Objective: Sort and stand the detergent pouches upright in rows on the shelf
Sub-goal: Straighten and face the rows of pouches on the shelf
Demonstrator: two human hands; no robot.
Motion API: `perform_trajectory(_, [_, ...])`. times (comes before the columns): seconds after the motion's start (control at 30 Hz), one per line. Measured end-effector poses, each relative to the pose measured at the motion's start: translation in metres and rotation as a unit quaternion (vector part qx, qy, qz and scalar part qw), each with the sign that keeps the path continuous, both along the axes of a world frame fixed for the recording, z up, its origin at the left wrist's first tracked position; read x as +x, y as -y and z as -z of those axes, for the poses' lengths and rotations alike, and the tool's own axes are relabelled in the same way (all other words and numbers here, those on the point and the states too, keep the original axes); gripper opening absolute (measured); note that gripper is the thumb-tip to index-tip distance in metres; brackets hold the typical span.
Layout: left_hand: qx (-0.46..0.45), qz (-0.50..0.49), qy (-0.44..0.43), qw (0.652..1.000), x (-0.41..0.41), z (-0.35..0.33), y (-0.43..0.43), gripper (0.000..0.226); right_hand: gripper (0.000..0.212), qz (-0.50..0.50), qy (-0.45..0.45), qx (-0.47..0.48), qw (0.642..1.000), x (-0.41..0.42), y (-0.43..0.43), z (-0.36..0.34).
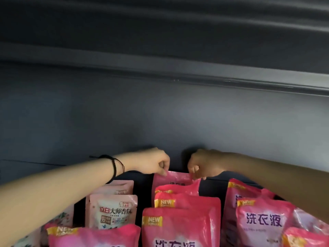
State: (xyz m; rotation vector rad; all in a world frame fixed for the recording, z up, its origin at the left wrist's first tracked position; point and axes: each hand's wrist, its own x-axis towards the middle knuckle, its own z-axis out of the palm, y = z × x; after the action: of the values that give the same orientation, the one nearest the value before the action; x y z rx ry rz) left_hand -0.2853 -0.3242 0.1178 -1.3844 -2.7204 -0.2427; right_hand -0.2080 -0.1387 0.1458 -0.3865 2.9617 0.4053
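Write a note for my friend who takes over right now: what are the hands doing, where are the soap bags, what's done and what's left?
Left hand: pinches the top left corner of the back pink pouch in the middle row.
Right hand: pinches its top right corner.
Done: the other middle pouches stand upright in front of it, and the pale pouches stand in the left row.
Left: let go once the back pink pouch stands. The right-side pouches look crowded and probably need straightening. The front-left pink pouch sits before the pale ones and likely needs sorting.
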Motion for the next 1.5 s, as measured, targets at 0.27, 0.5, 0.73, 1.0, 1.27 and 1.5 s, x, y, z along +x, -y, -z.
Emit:
perform_trajectory(0.27, [0.351, -0.038, 0.236, 0.905, 0.01, -0.018, 0.014, 0.012, 0.012, 0.065, -0.11, -0.334, 0.934, 0.008, -0.01, -0.027])
perform_trajectory(0.5, [0.609, 0.02, 0.359, 0.707, 0.035, -0.055, 0.022, 0.01, 0.031, 0.057, -0.237, -0.705, 0.666, 0.018, 0.031, -0.065])
perform_trajectory(0.73, [0.643, 0.008, 0.312, 0.699, 0.08, -0.071, 0.042, 0.016, 0.03, 0.021, -0.246, -0.781, 0.573, 0.053, 0.058, -0.088])
perform_trajectory(1.0, [0.739, 0.002, 0.306, 0.6, 0.151, -0.085, 0.087, 0.031, 0.013, -0.032, -0.236, -0.833, 0.5, 0.1, 0.12, -0.096])
perform_trajectory(1.27, [0.764, 0.011, 0.272, 0.585, 0.225, -0.045, 0.15, 0.014, 0.018, -0.08, -0.206, -0.788, 0.574, 0.184, 0.175, -0.04])
perform_trajectory(1.5, [0.753, -0.018, 0.3, 0.585, 0.262, 0.045, 0.188, 0.016, 0.015, -0.045, -0.137, -0.85, 0.506, 0.222, 0.212, 0.053])
